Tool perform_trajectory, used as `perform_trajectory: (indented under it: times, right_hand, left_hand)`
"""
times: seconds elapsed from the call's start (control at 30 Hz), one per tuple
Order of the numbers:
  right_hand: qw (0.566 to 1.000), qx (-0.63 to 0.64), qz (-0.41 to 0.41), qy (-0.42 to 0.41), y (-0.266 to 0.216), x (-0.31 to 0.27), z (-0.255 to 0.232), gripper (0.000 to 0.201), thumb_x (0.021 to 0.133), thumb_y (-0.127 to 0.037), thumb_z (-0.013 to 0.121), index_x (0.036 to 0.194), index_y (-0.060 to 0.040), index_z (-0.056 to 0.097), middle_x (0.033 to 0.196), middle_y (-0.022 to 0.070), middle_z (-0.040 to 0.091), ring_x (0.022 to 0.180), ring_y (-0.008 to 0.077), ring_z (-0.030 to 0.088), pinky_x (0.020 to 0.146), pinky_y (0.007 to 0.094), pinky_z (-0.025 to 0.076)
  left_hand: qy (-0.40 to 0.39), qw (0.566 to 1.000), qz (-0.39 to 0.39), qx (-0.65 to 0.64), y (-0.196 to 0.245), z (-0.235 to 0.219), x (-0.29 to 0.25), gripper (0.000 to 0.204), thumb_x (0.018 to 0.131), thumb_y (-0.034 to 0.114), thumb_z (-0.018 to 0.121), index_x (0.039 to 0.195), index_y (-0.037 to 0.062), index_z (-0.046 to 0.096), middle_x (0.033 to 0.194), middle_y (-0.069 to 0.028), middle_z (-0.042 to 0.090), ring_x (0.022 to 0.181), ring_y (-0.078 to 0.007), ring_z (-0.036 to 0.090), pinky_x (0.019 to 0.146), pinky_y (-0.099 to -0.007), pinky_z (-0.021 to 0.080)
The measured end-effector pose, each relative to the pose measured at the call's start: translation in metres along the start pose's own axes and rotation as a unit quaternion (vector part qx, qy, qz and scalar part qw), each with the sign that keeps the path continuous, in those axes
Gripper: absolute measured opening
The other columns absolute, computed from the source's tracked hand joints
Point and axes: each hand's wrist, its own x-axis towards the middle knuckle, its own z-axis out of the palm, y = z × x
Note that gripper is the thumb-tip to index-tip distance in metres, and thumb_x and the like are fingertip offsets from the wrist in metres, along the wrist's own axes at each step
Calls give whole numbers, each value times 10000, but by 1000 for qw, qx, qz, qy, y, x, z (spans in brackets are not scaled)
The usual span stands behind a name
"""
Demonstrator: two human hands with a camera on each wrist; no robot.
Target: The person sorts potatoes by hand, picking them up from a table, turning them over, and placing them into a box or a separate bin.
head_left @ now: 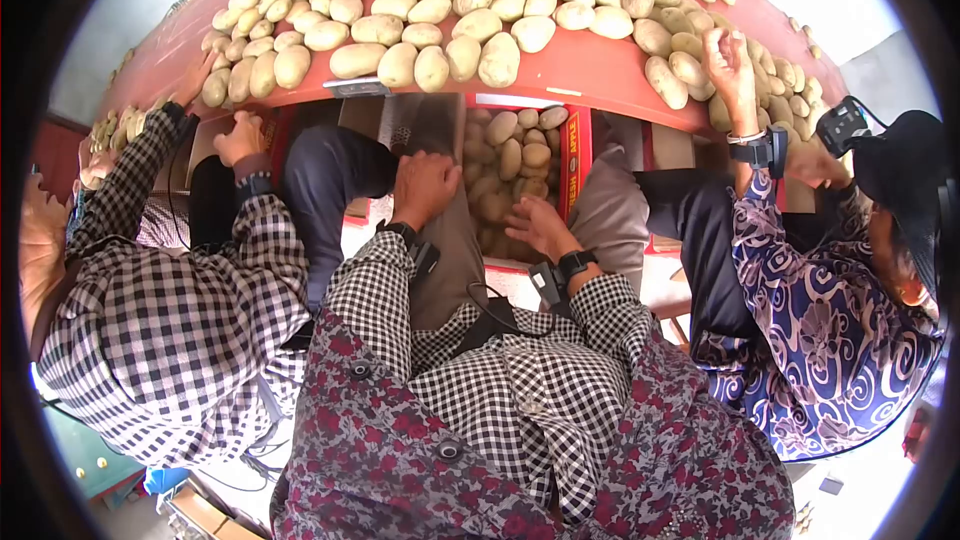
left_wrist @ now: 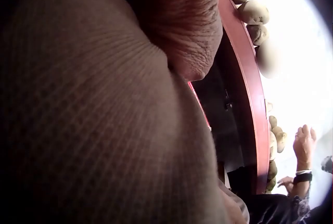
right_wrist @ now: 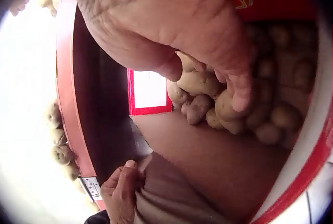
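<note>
In the head view the left hand [head_left: 425, 188] rests on the left knee, fingers loosely bent and holding nothing; the right wrist view shows this hand [right_wrist: 122, 190] on the trouser cloth. Only its heel and wrist [left_wrist: 190, 42] fill the left wrist view's top. The right hand [head_left: 545, 228] is inside a red-edged carton [head_left: 580, 165] between the knees, above a heap of potatoes [head_left: 510, 158]. Seen from the right wrist, that hand [right_wrist: 171, 21] has relaxed, downward-bent fingers, with fingertips [right_wrist: 241, 99] at a potato [right_wrist: 226, 107]; whether they press on it cannot be told.
A red table [head_left: 580, 70] carries many potatoes [head_left: 498, 60] in front. One person in a checked shirt [head_left: 170, 340] sits on the left; another in a blue patterned top [head_left: 800, 310] sits on the right, a raised hand [head_left: 730, 65] near the table's potatoes.
</note>
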Motion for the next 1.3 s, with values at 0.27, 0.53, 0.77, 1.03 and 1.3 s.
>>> perform_trajectory:
  times: [0.27,0.53,0.77,1.03,1.3]
  right_hand:
    - [980,-131,-149,12,-53,-38,29,252,939,-246,540,1069,-36,593,934,60,661,745,134,624,637,281,502]
    - [673,-317,-645,175,-174,-50,76,292,868,-52,578,1153,2,544,1100,201,576,1015,322,566,869,394,459]
    - [567,-449,-647,243,-200,-17,90,629,781,-41,633,1365,-65,401,1387,213,373,1222,408,406,1040,475,346]
    - [540,-626,-468,314,-213,-28,113,492,898,-144,483,1372,-265,437,1479,149,284,1210,384,428,956,510,416]
    - [612,-328,-675,250,-206,-8,76,552,817,-29,607,1319,-111,396,1273,180,439,1059,340,540,836,414,503]
  left_hand:
    - [24,1000,15,9,1,2,1,259,850,290,597,724,68,638,755,-95,633,808,-287,574,733,-441,405]
    - [70,997,41,14,-8,15,2,254,845,292,598,729,71,644,768,-96,635,821,-293,576,747,-443,406]
    - [98,993,56,19,-11,19,2,235,829,281,612,715,77,641,751,-91,633,809,-291,576,747,-443,409]
    - [77,996,47,14,-10,20,1,251,840,303,590,734,85,653,793,-83,643,844,-285,573,772,-446,399]
    - [84,995,54,12,-12,18,1,237,833,294,586,736,88,653,790,-86,644,835,-293,580,776,-454,407]
